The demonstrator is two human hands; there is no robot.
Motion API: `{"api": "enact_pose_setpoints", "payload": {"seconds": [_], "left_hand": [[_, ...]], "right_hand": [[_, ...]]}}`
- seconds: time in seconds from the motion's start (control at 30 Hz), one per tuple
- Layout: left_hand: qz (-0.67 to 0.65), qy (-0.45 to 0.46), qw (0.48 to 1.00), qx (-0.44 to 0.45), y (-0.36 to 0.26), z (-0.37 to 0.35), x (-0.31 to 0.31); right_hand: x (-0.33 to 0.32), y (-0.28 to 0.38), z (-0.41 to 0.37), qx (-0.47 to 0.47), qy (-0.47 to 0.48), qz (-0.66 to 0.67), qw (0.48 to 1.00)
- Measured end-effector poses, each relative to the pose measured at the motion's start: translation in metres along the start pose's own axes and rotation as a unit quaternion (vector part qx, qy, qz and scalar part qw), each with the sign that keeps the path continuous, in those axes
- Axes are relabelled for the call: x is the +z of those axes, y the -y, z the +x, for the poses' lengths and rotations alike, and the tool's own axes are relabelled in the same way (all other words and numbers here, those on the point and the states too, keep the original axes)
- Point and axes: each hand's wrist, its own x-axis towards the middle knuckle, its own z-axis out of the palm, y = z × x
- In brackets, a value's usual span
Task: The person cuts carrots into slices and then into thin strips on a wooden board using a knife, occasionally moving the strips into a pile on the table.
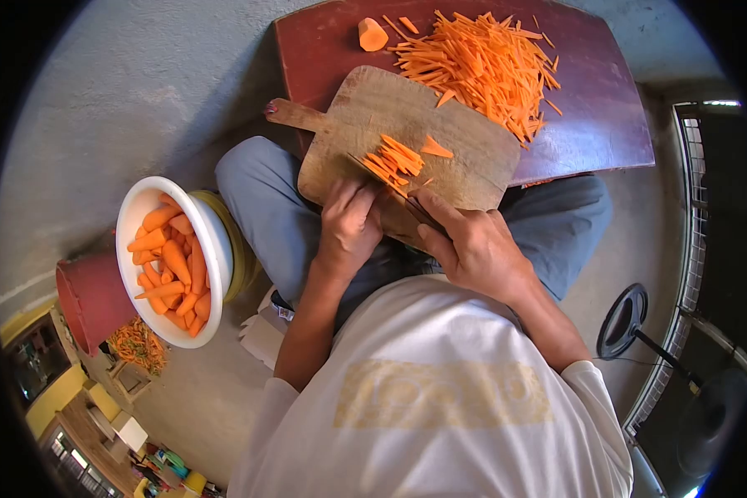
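Observation:
A knife [377,173] crosses the wooden cutting board [473,158] at a slant, its blade beside a small heap of cut carrot strips [397,156]. My right hand [477,249] is wrapped round the knife's handle. Close to the blade, on the board's near edge, my left hand [353,222] has its fingers curled and closed; whatever they hold or press is hidden beneath them. A thin carrot slice [436,148] lies flat on the board, right of the strips. The board rests across my lap and against the red table.
On the red table [606,108] lie a large pile of carrot strips [481,70] and a carrot chunk [373,35]. To my left, a white basin [130,207] holds several peeled carrots, near a red bucket [100,299]. A round-based stand [622,322] is at the right.

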Motion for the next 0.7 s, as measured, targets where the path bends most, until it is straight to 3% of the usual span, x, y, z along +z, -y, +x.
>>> {"api": "enact_pose_setpoints", "payload": {"seconds": [0.07,0.27,0.57,0.7], "left_hand": [[-0.004,0.005,1.000,0.004,-0.001,-0.003,0.003],[0.016,0.027,0.999,0.043,-0.002,-0.001,0.000],[0.037,0.030,0.999,0.016,-0.001,-0.008,-0.005],[0.043,0.039,0.998,0.015,0.000,-0.016,-0.003]], "right_hand": [[-0.003,0.002,-0.001,0.043,0.029,0.021,0.998],[-0.002,0.004,-0.009,0.013,-0.006,0.049,0.999],[-0.002,0.002,-0.001,0.047,0.035,0.023,0.998],[0.014,-0.004,-0.002,-0.036,-0.008,-0.083,0.996]]}}
